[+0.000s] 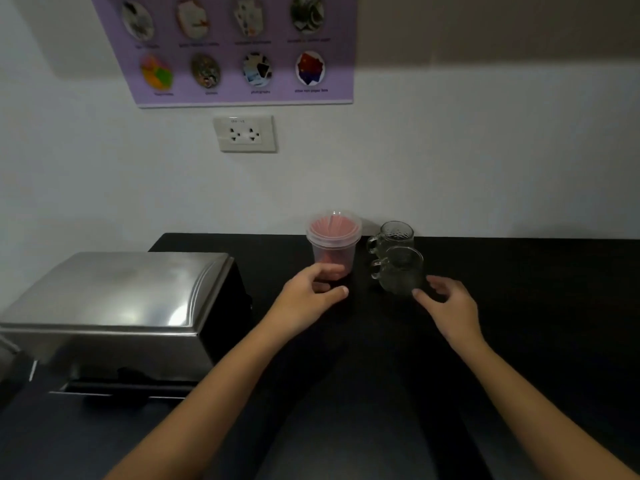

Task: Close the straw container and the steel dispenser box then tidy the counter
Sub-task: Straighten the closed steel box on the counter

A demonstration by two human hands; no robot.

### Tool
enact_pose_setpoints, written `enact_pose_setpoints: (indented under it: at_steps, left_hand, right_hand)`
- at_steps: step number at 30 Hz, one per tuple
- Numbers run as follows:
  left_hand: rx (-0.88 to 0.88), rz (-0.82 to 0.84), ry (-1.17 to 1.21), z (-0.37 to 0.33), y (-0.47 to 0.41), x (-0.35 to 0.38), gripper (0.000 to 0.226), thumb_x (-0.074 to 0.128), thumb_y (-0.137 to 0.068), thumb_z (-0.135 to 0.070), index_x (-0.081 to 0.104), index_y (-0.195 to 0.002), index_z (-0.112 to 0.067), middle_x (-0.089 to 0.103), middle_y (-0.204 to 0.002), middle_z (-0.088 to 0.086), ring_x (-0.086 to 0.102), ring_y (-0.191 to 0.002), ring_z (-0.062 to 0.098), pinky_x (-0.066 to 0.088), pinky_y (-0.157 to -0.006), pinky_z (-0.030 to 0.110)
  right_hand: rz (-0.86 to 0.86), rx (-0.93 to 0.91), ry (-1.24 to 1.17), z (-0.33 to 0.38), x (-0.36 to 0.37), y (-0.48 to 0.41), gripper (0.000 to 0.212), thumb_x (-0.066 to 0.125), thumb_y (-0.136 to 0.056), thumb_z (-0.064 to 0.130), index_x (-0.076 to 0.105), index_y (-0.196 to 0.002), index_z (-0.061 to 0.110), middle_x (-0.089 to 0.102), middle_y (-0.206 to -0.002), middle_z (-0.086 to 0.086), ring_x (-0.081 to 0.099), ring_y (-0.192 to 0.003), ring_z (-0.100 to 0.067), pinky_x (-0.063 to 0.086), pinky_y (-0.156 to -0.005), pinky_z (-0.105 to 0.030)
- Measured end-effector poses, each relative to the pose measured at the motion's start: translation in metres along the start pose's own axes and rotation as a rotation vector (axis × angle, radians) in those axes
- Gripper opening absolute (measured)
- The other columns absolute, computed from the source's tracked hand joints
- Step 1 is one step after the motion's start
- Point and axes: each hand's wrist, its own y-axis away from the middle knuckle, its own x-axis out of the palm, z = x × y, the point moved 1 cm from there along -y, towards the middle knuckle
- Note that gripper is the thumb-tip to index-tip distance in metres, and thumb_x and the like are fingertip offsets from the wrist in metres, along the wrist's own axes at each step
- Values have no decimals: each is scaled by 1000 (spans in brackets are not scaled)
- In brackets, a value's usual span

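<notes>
The straw container (334,242), a clear plastic cup of pink straws with a domed lid on top, stands on the black counter (519,306) near the wall. My left hand (313,294) curls around its base, fingers at the lower left side and thumb apart in front of it. Two glass mugs stand just to its right, one behind (394,233) the other (401,270). My right hand (446,303) is spread beside the front mug, thumb tip close to its base. The steel dispenser box (117,306) sits at the left with its lid down.
A white wall with a double socket (245,133) and a purple poster (239,46) rises behind the counter. The steel box has a dark slot (131,386) along its front bottom edge. The counter's left end drops off behind the box.
</notes>
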Motion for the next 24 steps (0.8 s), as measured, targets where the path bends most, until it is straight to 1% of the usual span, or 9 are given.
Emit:
enact_pose_setpoints:
  at_steps: [4, 8, 10, 12, 16, 19, 21, 22, 24]
  left_hand:
    - [119, -76, -53, -17, 21, -23, 25, 66, -82, -19, 59, -99, -35, 62, -107, -5, 59, -100, 9, 45, -79, 13]
    - [187, -224, -130, -20, 44, -61, 22, 67, -81, -21, 62, -99, -33, 65, -105, -8, 58, -101, 3, 43, -91, 20]
    - [213, -346, -168, -15, 54, -88, 21, 66, -81, -22, 64, -100, -29, 65, -98, -14, 55, -96, -11, 38, -87, 6]
    - [210, -445, -200, -9, 63, -117, 19, 65, -81, -22, 64, -99, -30, 61, -91, -23, 50, -85, -24, 31, -71, -8]
    - [137, -549, -227, 12, 77, -170, 17, 63, -82, -21, 64, -96, -31, 60, -89, -25, 51, -85, -17, 32, -65, -7]
    - [79, -588, -248, 30, 85, -203, 19, 64, -82, -23, 65, -101, -28, 62, -99, -17, 52, -94, -4, 35, -71, 3]
    - [85, -607, -280, 44, 89, -221, 23, 64, -82, -21, 65, -105, -24, 59, -107, -14, 48, -101, 0, 34, -71, 1]
    - [91, -617, -299, 51, 91, -229, 25, 64, -82, -20, 64, -108, -22, 56, -111, -13, 46, -106, 1, 33, -74, 1]
    - [83, -632, -329, 67, 94, -245, 34, 64, -83, -20, 60, -117, -20, 51, -127, -9, 36, -128, 7, 26, -96, 12]
  right_hand:
    - [142, -96, -110, 50, 8, 15, 44, 71, -76, 25, 58, -116, 15, 56, -116, -3, 51, -102, -11, 40, -86, -25]
    - [340, -191, -167, 92, 26, 39, 50, 72, -75, 27, 54, -121, 18, 54, -114, 4, 51, -105, -10, 40, -93, -25]
    - [441, -229, -181, 109, 39, 52, 53, 72, -74, 30, 52, -122, 21, 51, -113, 8, 49, -104, -5, 38, -93, -24]
    - [526, -260, -191, 125, 53, 63, 56, 73, -73, 32, 50, -123, 21, 50, -116, 8, 48, -106, -4, 37, -94, -21]
    - [601, -293, -233, 154, 81, 82, 68, 74, -69, 38, 46, -128, 22, 48, -125, 6, 45, -116, -6, 34, -98, -22]
    - [633, -292, -247, 174, 100, 96, 91, 72, -55, 57, 40, -133, 24, 42, -134, 8, 39, -121, -2, 32, -101, -22]
    - [658, -293, -233, 185, 111, 105, 100, 68, -48, 63, 35, -136, 27, 38, -135, 11, 34, -122, 1, 29, -100, -21]
    - [670, -295, -220, 189, 116, 109, 102, 68, -48, 64, 33, -137, 29, 36, -134, 13, 31, -121, 2, 28, -100, -20]
    - [679, -308, -195, 197, 126, 117, 106, 69, -47, 65, 29, -139, 31, 33, -137, 14, 28, -122, 3, 26, -99, -19]
